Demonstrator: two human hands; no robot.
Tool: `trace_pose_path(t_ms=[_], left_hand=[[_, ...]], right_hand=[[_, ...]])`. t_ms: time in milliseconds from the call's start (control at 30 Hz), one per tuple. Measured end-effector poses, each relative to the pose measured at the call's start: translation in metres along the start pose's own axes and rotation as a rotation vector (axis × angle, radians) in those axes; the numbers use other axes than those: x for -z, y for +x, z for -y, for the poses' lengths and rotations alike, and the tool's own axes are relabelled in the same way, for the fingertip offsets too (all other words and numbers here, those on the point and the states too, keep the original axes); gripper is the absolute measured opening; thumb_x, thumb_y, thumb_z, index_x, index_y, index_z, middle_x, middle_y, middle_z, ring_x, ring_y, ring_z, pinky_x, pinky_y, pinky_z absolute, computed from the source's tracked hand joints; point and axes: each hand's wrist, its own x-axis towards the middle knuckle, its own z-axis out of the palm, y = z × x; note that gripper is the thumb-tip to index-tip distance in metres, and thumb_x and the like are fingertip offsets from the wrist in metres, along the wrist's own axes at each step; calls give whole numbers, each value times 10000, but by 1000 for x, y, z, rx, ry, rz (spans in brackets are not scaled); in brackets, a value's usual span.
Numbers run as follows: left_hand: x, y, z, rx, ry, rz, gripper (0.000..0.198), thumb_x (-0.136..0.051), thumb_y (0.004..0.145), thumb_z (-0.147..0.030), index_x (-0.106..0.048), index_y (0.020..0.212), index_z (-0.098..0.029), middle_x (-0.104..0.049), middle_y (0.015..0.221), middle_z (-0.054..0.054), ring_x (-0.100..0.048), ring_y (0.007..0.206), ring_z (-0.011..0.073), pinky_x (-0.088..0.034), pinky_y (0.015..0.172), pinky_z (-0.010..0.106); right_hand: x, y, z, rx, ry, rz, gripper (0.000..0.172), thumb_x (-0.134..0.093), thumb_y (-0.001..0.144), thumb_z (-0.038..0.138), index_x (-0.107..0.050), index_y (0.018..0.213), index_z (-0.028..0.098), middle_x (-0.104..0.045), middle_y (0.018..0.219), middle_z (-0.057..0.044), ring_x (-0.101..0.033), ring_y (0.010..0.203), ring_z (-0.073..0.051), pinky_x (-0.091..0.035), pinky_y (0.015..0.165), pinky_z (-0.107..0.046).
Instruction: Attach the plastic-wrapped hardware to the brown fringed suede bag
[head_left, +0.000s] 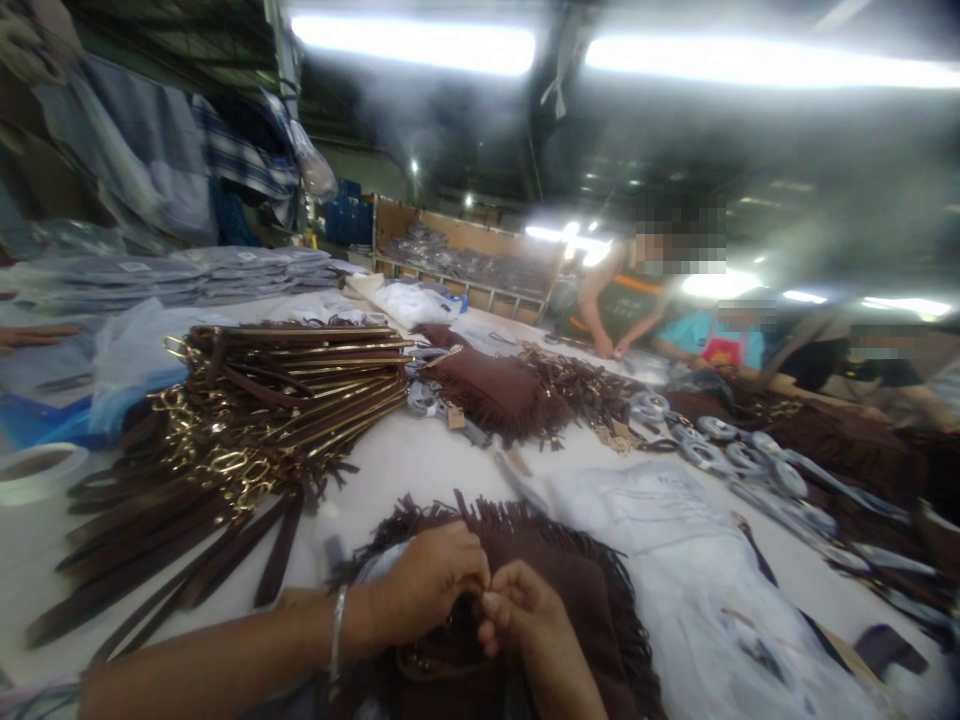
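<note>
Head view: a brown bag with a flat, soft-looking face and a shaggy fringe of thin strips lies at the bottom middle of the frame. Both hands are over it, their fingertips close together. The left hand has its fingers curled in, and the right hand is half curled, thumb near a finger. What they pinch is too blurry to tell. Long brown straps with shiny gold metal spread across the left. Crinkly, see-through white plastic lies at lower right.
</note>
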Motion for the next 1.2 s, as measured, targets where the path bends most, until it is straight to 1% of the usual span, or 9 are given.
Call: trace_pose_path(t_ms=[167, 400, 533, 633, 800, 867, 967, 1100, 1200], left_hand=[[1, 1, 2, -19, -3, 12, 149, -644, 874, -75, -632, 751, -157, -640, 746, -11, -521, 762, 148, -384, 712, 255], [-4, 3, 3, 58, -6, 29, 151, -623, 874, -84, -655, 749, -164, -648, 736, -1, -551, 769, 163, -406, 714, 260], [20, -3, 7, 155, -85, -15, 185, -508, 953, -162, -683, 997, -203, -687, 975, 24, -594, 951, 176, -444, 881, 274], [45, -32, 13, 268, -76, -58, 310, -443, 963, -182, -598, 1229, -223, -629, 1211, 57, -558, 1133, 200, -407, 1021, 308], [62, -74, 20, 447, 62, 142, 483, -528, 856, -188, -529, 1334, -253, -596, 1302, 59, -552, 1190, 249, -413, 1025, 334], [66, -71, 19, 505, 142, 225, 362, -551, 821, -215, -630, 1174, -224, -670, 1161, 69, -615, 1073, 259, -460, 921, 321], [81, -57, 6, 536, 199, 303, 166, -557, 756, -213, -666, 882, -203, -713, 891, 54, -657, 842, 247, -458, 706, 281], [99, -50, -38, 542, 215, 234, 219, -560, 728, -208, -629, 936, -206, -709, 894, 61, -658, 824, 253, -421, 668, 286], [93, -56, -70, 538, 192, 245, 211, -554, 751, -211, -603, 957, -209, -703, 893, 64, -664, 822, 257, -399, 633, 282]], right_hand=[[2, 4, 7, -79, 25, 75, 384, -850, 687, 361, -533, 774, 162, -702, 673, -31, -589, 478, -82, -416, 451, -157], [-2, 5, 2, -69, -13, 12, 409, -854, 682, 395, -524, 764, 169, -689, 644, -16, -596, 490, -91, -438, 468, -168], [-3, 2, 2, -24, -45, -31, 402, -842, 694, 402, -546, 839, 172, -684, 688, 0, -589, 513, -85, -438, 476, -167], [-2, 0, -2, 21, -92, -59, 426, -819, 711, 438, -576, 937, 171, -696, 729, -14, -617, 561, -107, -480, 521, -196], [-5, 0, -5, 86, -221, -77, 443, -776, 734, 490, -619, 986, 160, -700, 781, -50, -646, 603, -151, -519, 538, -246], [-7, -6, -3, 134, -273, -105, 449, -749, 758, 487, -626, 1042, 161, -706, 902, -79, -664, 655, -172, -534, 542, -261], [-11, -28, 2, 324, -497, -147, 455, -657, 853, 404, -590, 1254, 199, -631, 1248, -128, -688, 839, -202, -576, 703, -306], [-29, -66, -8, 660, -872, 1, 689, -688, 818, 307, -440, 1461, 323, -311, 1585, -94, -599, 1199, -290, -573, 830, -328], [-45, -89, -26, 822, -975, -4, 644, -674, 835, 180, -491, 1410, 404, -431, 1528, -48, -518, 1313, -296, -537, 942, -369]])
